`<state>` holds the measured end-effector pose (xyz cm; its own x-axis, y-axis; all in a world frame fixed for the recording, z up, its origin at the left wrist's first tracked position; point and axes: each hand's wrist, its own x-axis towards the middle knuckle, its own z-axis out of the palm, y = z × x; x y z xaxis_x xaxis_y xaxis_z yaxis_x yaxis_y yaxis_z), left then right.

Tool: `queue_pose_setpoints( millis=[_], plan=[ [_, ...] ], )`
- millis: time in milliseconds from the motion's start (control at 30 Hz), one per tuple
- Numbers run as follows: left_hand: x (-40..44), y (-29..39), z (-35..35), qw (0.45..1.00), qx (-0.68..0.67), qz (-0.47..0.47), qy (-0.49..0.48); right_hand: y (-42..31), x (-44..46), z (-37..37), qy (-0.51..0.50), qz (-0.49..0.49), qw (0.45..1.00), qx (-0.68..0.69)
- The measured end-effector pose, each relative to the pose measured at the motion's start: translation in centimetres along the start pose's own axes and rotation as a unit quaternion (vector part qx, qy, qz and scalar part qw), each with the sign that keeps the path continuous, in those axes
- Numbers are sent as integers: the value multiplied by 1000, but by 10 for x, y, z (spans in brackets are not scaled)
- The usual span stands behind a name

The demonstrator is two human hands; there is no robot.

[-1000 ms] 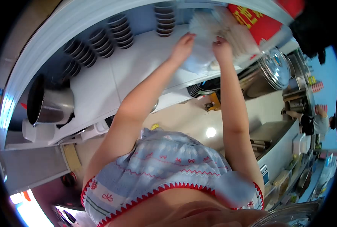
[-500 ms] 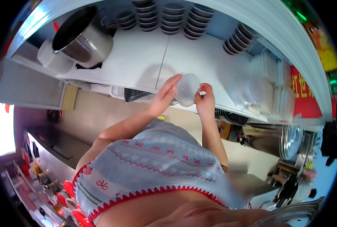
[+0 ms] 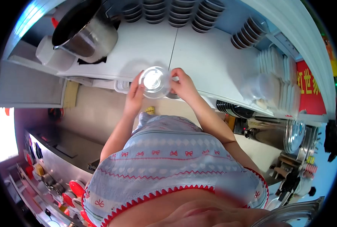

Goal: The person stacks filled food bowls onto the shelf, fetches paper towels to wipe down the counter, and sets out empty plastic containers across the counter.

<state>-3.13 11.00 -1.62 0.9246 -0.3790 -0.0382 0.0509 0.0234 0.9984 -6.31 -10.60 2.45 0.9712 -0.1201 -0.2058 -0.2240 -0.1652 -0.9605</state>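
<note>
Between my two hands is a round clear plastic container (image 3: 153, 82), its face turned up with a bright glare in the middle. Whether it is a shallow bowl or a lid, I cannot tell. My left hand (image 3: 135, 94) grips its left edge, the thumb near the rim and the other fingers partly hidden behind. At the right edge, my right hand (image 3: 181, 83) pinches the rim with curled fingertips. The container is held above the front edge of a white counter (image 3: 210, 64). A dull round metal thing shows partly below my right hand.
A large steel pot (image 3: 87, 41) and a white tub (image 3: 53, 55) stand at the counter's left. Several stacks of dark bowls (image 3: 180, 13) line the back. Stacked clear containers (image 3: 278, 72) fill the right end. Black bowls (image 3: 234, 109) sit below the counter.
Both hands and the clear container have moved left, and the container has turned from a steep tilt to face upward. The right hand has come in against its right rim.
</note>
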Motion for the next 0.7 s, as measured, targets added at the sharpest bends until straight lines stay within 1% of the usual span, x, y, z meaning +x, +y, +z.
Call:
queue_pose_setpoints(
  millis=[33, 67, 133, 167, 200, 233, 267, 300, 333, 367, 400, 433, 467, 500, 533, 567, 600, 633, 667, 700],
  plan=[
    [2, 5, -8, 993, -111, -31, 26, -2, 8, 8, -11, 1, 1000, 27],
    [3, 12, -16, 994, -107, -31, 9, -3, 12, 16, 5, 1, 999, 33],
    [17, 30, -29, 990, -114, -72, 40, -2, 20, 24, 21, -50, 993, 105],
    [23, 31, -36, 987, -136, -75, -33, 4, 22, 24, 43, -74, 990, 111],
    [30, 26, -38, 977, -157, -84, -118, 12, 19, 24, 89, -108, 981, 133],
    [34, 20, -32, 979, -103, -75, -159, 14, 11, 21, 138, -108, 970, 168],
    [34, 21, -21, 970, -95, -98, -200, 25, 2, 16, 235, -185, 950, 93],
    [33, 23, -8, 959, -85, -120, -241, 39, -17, 9, 334, -245, 910, 3],
    [31, 28, 8, 938, -109, -188, -270, 49, -40, 2, 422, -219, 880, -3],
    [35, 26, 19, 908, -82, -209, -353, 60, -68, -1, 472, -206, 857, -14],
    [39, 22, 36, 883, -94, -233, -396, 74, -102, 0, 525, -186, 830, -26],
    [38, 17, 54, 864, -113, -259, -417, 92, -133, 1, 585, -136, 799, -29],
    [33, 14, 74, 830, -91, -281, -474, 114, -166, 6, 635, -88, 767, -28],
    [22, 17, 85, 825, -73, -284, -483, 135, -201, 20, 702, -66, 708, -44],
    [11, 21, 103, 828, -57, -278, -484, 161, -239, 25, 750, -25, 661, 11],
    [-10, 26, 123, 837, -33, -292, -461, 164, -288, 42, 814, 11, 580, 39],
    [-25, 20, 141, 821, -17, -299, -486, 176, -340, 56, 865, 69, 496, 42],
    [-30, 11, 153, 803, -15, -281, -526, 188, -388, 70, 900, 122, 415, 44],
    [-39, 6, 163, 786, -17, -259, -561, 227, -439, 87, 935, 166, 307, -67],
    [-55, 5, 175, 774, -22, -272, -571, 215, -488, 108, 953, 175, 246, -37]
  ],
)
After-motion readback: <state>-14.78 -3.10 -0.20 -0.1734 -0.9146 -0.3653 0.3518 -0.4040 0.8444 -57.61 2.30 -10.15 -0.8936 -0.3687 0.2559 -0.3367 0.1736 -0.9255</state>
